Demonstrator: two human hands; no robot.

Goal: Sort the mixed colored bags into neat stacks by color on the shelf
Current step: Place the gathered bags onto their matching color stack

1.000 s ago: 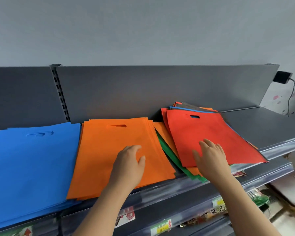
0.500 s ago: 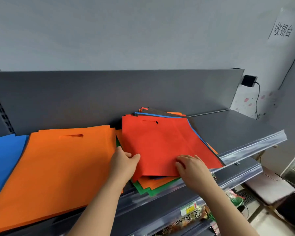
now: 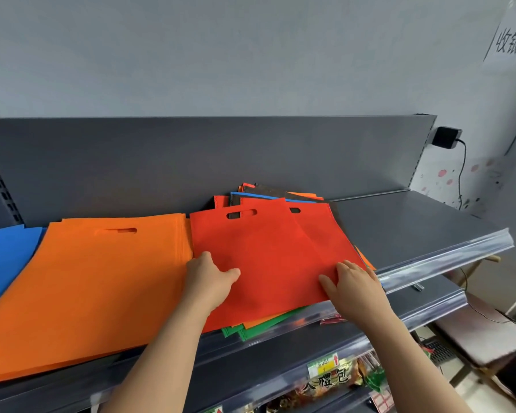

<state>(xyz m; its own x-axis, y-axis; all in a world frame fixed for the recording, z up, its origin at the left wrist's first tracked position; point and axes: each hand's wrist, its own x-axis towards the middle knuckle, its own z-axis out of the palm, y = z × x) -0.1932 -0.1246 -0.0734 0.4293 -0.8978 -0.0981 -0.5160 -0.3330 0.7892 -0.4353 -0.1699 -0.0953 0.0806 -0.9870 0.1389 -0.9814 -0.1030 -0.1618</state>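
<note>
Red fabric bag [image 3: 265, 257] tops the mixed pile [image 3: 251, 329] on the grey metal shelf [image 3: 414, 228]; left hand [image 3: 209, 281] pinches its edge, right hand [image 3: 355, 290] covers its corner, grip unclear.

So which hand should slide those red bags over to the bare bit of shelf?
Probably the right hand: it rests on the red bags' right corner, nearest the bare shelf.

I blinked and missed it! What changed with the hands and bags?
The left hand left the orange stack and took the top red bag by its left edge, sliding it left off a second red bag. The right hand kept pressing the red bags; the blue stack stayed.
</note>
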